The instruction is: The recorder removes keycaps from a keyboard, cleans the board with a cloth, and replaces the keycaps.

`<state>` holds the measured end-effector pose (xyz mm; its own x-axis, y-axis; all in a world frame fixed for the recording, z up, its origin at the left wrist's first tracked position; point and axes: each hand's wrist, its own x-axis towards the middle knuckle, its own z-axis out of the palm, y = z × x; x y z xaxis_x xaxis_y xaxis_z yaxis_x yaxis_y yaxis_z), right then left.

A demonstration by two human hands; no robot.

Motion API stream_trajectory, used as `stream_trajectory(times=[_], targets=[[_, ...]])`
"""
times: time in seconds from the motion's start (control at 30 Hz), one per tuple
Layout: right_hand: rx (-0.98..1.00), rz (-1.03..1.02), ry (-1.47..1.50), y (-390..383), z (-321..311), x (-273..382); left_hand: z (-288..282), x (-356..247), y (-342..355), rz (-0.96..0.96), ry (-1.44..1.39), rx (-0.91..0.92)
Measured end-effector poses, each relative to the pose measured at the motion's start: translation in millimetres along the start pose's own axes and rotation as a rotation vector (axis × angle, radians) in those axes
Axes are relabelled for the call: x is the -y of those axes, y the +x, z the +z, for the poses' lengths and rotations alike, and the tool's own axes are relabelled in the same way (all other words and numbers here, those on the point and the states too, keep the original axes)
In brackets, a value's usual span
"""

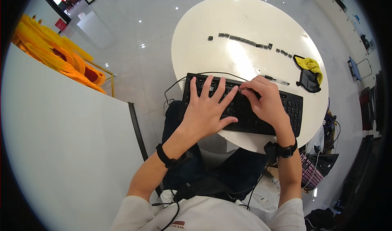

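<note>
A black keyboard (249, 119) lies at a slant along the near side of the round white table (200, 20). My left hand (203, 112) rests on its left part, fingers spread and stretched out over the keys. Over the upper middle of the keyboard, my right hand (266, 101) is closed in a pinch. Whatever sits between its thumb and fingertips is too small and covered to name. Beyond the keyboard, small dark keycaps (245, 40) stand in a broken line across the table. One single keycap (210, 38) lies apart at the left end.
Behind the keyboard lies a pen (275, 80). A yellow and grey cloth (311, 72) is near the table's right edge. The keyboard's cable (173, 85) hangs over the left edge. A white panel (73, 141) stands at left, and a pink-keyed keyboard (311, 171) sits low at right.
</note>
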<state>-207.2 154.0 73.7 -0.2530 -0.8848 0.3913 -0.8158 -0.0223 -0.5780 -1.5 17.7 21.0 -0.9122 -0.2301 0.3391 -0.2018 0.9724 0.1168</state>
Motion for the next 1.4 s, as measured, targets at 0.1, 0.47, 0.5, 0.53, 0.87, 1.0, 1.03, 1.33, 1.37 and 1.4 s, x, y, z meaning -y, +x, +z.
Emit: stream_trajectory(times=[0.1,0.47,0.5,0.53,0.87,1.0,1.03,1.33,1.37,1.4], targets=[[-0.088,-0.021,0.005,-5,0,-3,-3,-2,3,0.001,-0.002,0.021],[-0.035,0.009,-0.050,-16,-16,-5,-3,-3,4,0.005,0.029,0.003],[-0.028,-0.001,-0.042,-17,-15,-5,-3,-5,5,0.009,0.028,0.002],[-0.031,0.001,-0.044,-17,-16,-4,-3,-7,6,0.000,0.022,-0.011],[0.003,-0.149,-0.225,-15,-9,0,2,-18,13,-0.037,0.018,-0.075],[0.047,-0.217,-0.343,-10,-6,1,5,-18,13,-0.034,0.028,-0.065],[0.046,-0.216,-0.343,-9,-5,2,6,-18,13,-0.032,0.029,-0.063],[0.040,-0.134,-0.260,-9,-5,-1,10,-18,11,-0.027,0.044,-0.062],[0.019,-0.116,-0.236,-9,-4,0,10,-18,11,-0.025,0.050,-0.055],[-0.002,-0.099,-0.211,-9,-4,1,9,-19,11,-0.024,0.051,-0.059]])
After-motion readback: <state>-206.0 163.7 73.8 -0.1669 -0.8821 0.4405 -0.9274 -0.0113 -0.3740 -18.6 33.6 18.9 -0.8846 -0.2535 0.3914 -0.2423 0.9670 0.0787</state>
